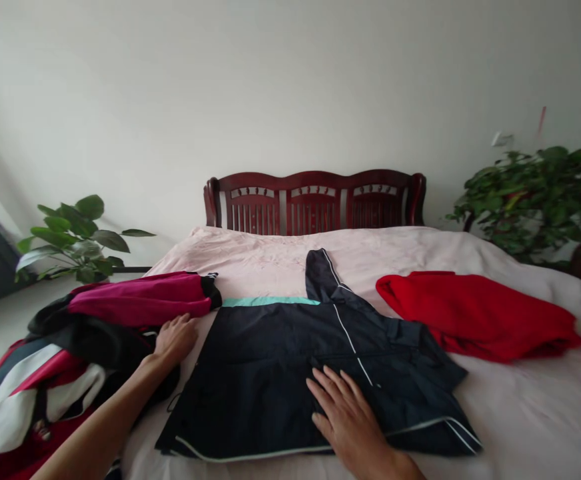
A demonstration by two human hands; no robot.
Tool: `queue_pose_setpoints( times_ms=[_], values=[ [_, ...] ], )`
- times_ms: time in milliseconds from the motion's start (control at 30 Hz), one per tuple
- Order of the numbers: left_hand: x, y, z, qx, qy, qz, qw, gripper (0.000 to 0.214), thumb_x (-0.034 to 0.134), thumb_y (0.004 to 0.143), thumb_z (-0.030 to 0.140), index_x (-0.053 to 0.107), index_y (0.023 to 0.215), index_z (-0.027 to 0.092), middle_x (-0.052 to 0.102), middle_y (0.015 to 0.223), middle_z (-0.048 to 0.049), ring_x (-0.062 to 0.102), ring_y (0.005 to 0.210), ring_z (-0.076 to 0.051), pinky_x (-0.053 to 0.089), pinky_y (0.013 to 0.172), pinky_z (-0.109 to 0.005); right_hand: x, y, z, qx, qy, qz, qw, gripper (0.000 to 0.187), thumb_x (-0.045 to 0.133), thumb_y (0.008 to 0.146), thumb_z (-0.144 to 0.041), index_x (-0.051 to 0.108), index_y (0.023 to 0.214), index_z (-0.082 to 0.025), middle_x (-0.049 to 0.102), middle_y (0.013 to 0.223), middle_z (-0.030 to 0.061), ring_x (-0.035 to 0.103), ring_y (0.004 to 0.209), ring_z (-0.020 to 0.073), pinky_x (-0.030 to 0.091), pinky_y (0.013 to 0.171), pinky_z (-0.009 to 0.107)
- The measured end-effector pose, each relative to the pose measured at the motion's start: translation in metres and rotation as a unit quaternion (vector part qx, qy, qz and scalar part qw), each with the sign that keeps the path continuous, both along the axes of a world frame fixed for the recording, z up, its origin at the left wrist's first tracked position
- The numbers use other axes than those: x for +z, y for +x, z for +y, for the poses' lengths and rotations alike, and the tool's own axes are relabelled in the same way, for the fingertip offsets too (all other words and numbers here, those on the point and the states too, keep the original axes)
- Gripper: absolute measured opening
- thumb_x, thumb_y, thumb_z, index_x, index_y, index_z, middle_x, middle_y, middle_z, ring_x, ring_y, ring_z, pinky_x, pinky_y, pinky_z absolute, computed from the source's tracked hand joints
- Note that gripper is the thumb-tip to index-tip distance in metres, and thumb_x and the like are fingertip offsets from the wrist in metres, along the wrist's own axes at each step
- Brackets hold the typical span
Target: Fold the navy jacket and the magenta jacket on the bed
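On a pink bed, the right hand presses flat on a dark navy jacket. The left hand rests at its edge beside a clothes pile; a red garment lies right.

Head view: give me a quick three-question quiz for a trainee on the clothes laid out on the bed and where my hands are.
1. True or false: the right hand lies flat, fingers spread, on the dark navy jacket.
2. Multiple choice: the red garment lies A) to the jacket's left, B) to the jacket's right, C) under the jacket.
3. Short answer: what colour is the top garment of the clothes pile beside the left hand?

Key: 1 true; 2 B; 3 magenta.
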State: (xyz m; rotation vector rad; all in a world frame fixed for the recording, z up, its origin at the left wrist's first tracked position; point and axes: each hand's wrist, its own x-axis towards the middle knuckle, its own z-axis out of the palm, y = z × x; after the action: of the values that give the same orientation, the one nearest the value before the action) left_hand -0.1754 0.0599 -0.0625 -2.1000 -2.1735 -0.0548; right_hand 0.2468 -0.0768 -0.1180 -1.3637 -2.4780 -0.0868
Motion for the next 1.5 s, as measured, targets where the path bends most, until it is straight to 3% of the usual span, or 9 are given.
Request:
queue_pose_setpoints(
  times_ms=[133, 267, 433, 567, 700, 800, 1033, 1233, 1500],
  values=[
    [-0.008, 0.052, -0.004, -0.094, -0.012, -0.059, 0.994, 0.047, 0.039, 0.097, 0.038, 0.059, 0.137, 0.026, 0.056, 0.147, -0.0062, 0.052, 0.134, -0.022, 0.039, 0.111, -0.033, 0.017, 0.008, 0.007, -0.001, -0.068, 0.008, 0.998, 0.046, 0.038, 0.102, -0.045, 0.049, 0.145, -0.033, 0.049, 0.151, -0.001, 0.043, 0.14, 0.0233, 0.034, 0.115, 0.045],
    [-0.033, 0.088, -0.019, -0.115, -0.03, -0.085, 0.989, 0.054, 0.041, 0.097, 0.045, 0.049, 0.146, 0.025, 0.045, 0.155, -0.0131, 0.038, 0.144, -0.031, 0.033, 0.115, -0.048, 0.009, 0.018, 0.013, -0.037, -0.043, 0.005, 0.998, 0.051, 0.042, 0.1, -0.045, 0.041, 0.15, -0.035, 0.04, 0.157, -0.0007, 0.037, 0.144, 0.0257, 0.034, 0.116, 0.047],
    [-0.059, 0.1, -0.031, -0.102, 0.005, -0.052, 0.993, 0.056, 0.039, 0.098, 0.047, 0.04, 0.152, 0.03, 0.035, 0.16, -0.0127, 0.029, 0.148, -0.032, 0.026, 0.117, -0.054, -0.003, 0.02, 0.014, -0.043, -0.036, 0.006, 0.998, 0.051, 0.04, 0.1, -0.047, 0.039, 0.151, -0.036, 0.038, 0.158, -0.0009, 0.038, 0.143, 0.0258, 0.034, 0.116, 0.048],
    [-0.061, 0.1, -0.031, -0.1, 0.018, -0.038, 0.994, 0.055, 0.04, 0.098, 0.045, 0.042, 0.151, 0.029, 0.038, 0.159, -0.0132, 0.032, 0.147, -0.032, 0.027, 0.117, -0.054, 0.012, 0.019, 0.017, -0.038, -0.091, 0.025, 0.995, 0.049, 0.046, 0.097, -0.046, 0.051, 0.144, -0.033, 0.047, 0.153, 0.0021, 0.044, 0.139, 0.0272, 0.037, 0.113, 0.048],
    [-0.058, 0.104, -0.033, -0.093, 0.022, -0.036, 0.995, 0.053, 0.041, 0.098, 0.042, 0.045, 0.149, 0.029, 0.041, 0.157, -0.0126, 0.034, 0.146, -0.033, 0.028, 0.116, -0.054, 0.039, 0.026, 0.052, -0.031, -0.152, 0.094, 0.983, 0.038, 0.042, 0.097, -0.037, 0.069, 0.121, -0.027, 0.068, 0.128, 0.0047, 0.062, 0.118, 0.0213, 0.047, 0.102, 0.037],
    [-0.051, 0.105, -0.028, -0.097, 0.013, -0.052, 0.994, 0.051, 0.043, 0.096, 0.036, 0.049, 0.145, 0.024, 0.044, 0.155, -0.0143, 0.037, 0.145, -0.033, 0.029, 0.116, -0.054, 0.061, 0.037, 0.107, -0.114, -0.131, 0.142, 0.975, 0.037, 0.043, 0.094, -0.028, 0.07, 0.119, -0.021, 0.07, 0.124, 0.005, 0.063, 0.115, 0.0183, 0.046, 0.102, 0.03],
    [-0.021, 0.093, 0.027, -0.129, -0.006, -0.122, 0.984, 0.037, 0.036, 0.097, 0.028, 0.065, 0.118, 0.021, 0.069, 0.122, -0.0091, 0.064, 0.114, -0.022, 0.046, 0.101, -0.034, 0.089, 0.052, 0.226, -0.21, -0.076, 0.132, 0.966, 0.045, 0.038, 0.095, -0.022, 0.059, 0.134, -0.016, 0.056, 0.144, 0.0076, 0.046, 0.135, 0.0172, 0.033, 0.111, 0.027],
    [-0.021, 0.081, 0.086, -0.101, -0.013, -0.127, 0.987, 0.038, 0.037, 0.094, 0.021, 0.067, 0.117, 0.017, 0.069, 0.123, -0.012, 0.065, 0.115, -0.024, 0.046, 0.1, -0.033, 0.058, 0.06, 0.242, -0.299, -0.154, 0.064, 0.939, 0.038, 0.046, 0.096, -0.041, 0.075, 0.095, -0.016, 0.073, 0.102, 0.0158, 0.067, 0.1, 0.0268, 0.048, 0.086, 0.037],
    [-0.054, 0.056, 0.138, -0.095, -0.012, -0.138, 0.986, 0.045, 0.048, 0.088, 0.018, 0.056, 0.132, 0.01, 0.062, 0.135, -0.0203, 0.059, 0.125, -0.028, 0.043, 0.106, -0.039, 0.047, 0.055, 0.267, -0.343, -0.067, 0.07, 0.934, 0.04, 0.041, 0.099, -0.038, 0.06, 0.128, -0.019, 0.056, 0.139, 0.0145, 0.048, 0.129, 0.0275, 0.036, 0.104, 0.039]
  ],
)
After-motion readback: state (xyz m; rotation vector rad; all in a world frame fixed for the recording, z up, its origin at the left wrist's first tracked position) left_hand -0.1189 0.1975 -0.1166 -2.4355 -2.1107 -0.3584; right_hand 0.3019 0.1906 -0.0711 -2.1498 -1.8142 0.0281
